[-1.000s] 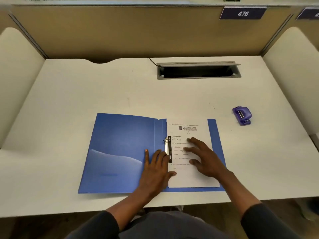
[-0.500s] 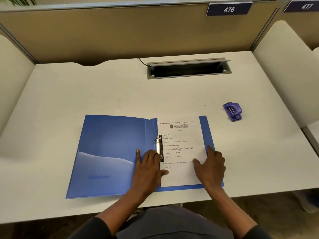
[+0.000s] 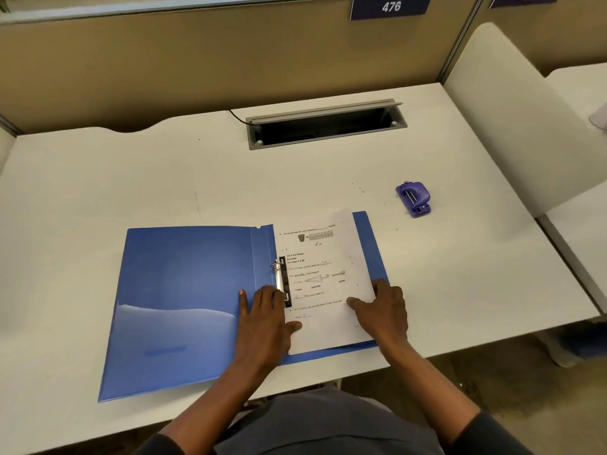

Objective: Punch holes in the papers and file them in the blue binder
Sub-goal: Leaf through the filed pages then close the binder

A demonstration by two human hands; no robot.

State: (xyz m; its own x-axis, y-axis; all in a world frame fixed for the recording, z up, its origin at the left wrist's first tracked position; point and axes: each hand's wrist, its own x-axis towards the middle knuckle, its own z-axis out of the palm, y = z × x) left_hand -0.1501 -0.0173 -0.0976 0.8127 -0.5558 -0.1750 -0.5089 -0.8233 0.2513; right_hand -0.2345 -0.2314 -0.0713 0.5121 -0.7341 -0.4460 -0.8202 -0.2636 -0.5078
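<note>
left hand (image 3: 262, 318) flat, fingers straight, steadies blue binder (image 3: 184, 277) | right hand (image 3: 382, 311) bent over papers (image 3: 323, 333) at 3 o'clock, grip unclear

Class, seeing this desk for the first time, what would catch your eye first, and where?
An open blue binder lies near the front of the white desk, a printed worksheet on its right half. The left hand lies flat beside the rings and the right hand is at the sheet's right edge. A purple hole punch sits alone farther right.
</note>
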